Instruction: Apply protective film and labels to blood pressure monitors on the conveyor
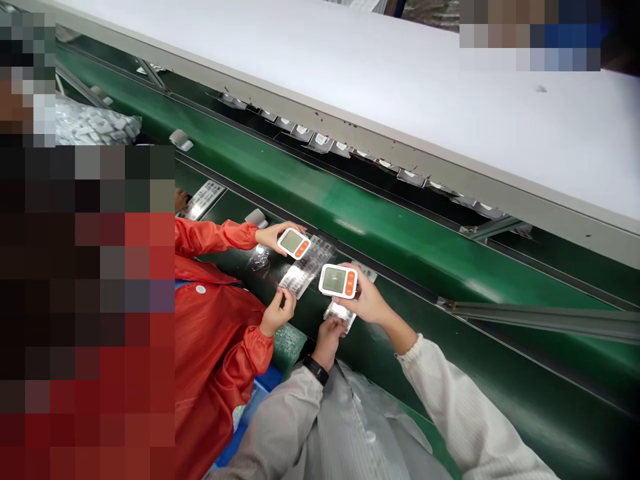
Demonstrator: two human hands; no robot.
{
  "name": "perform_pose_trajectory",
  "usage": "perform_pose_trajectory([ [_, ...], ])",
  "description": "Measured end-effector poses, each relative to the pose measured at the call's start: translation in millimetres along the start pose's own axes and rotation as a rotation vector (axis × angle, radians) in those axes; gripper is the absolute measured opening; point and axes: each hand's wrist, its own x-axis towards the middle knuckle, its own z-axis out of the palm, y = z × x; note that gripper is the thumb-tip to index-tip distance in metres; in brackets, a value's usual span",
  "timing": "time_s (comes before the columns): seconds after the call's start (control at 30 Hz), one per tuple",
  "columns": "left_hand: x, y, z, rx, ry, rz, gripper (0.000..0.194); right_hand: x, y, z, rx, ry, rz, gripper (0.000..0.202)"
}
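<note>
While right hand [371,302] is edge-gripping orange-buttoned LCD device [345,281], sensibly sparing screen [333,279], left hand [328,340]'s fingers are pinching printed sheet [336,311] below device.

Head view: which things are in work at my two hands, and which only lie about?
In work:
- white-orange device, in right hand
- shiny sheet, at left hand

Lying about, it seems:
- bag of small parts
- grey piece on green surface

From where I stand, no text, brand, number or sign can be read; the marks on the white-and-orange devices [339,281] are too small.
</note>
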Motion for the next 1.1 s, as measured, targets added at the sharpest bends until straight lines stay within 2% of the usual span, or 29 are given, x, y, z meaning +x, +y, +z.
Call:
perform_pose_trajectory([
  [0.1, 4, 3, 1.0, -0.439, -0.073, -0.175, 0.018, 1, 2, 1, 0.022, -0.012, -0.038, 0.077],
  [0.2, 8, 6, 1.6, -0.899, -0.163, -0.410, 0.004, -1, 1, 3, 0.021, -0.020, -0.069, 0.076],
  [0.33, 13, 12, 2.7, -1.445, -0.269, -0.781, 0.015, -4, -5, 5, 0.018, -0.038, -0.068, 0.078],
  [0.47, 14, 19, 6.6, -1.925, -0.285, -1.171, 0.005, -8, -14, 7, -0.021, -0.044, -0.079, 0.078],
  [0.6, 12, 24, 10.9, -2.358, -0.243, -1.473, 0.030, -13, -21, 7, -0.037, -0.041, -0.085, 0.077],
  [0.8, 11, 28, 13.0, -2.878, -0.227, -1.822, 0.066, -19, -24, 7, -0.032, -0.056, -0.093, 0.077],
  [0.93, 9, 27, 12.1, -3.135, -0.272, -2.020, 0.070, -21, -23, 7, -0.039, -0.057, -0.092, 0.077],
  [1.1, 6, 25, 11.9, -3.321, -0.325, -2.207, 0.071, -23, -21, 8, -0.042, -0.055, -0.098, 0.075],
])
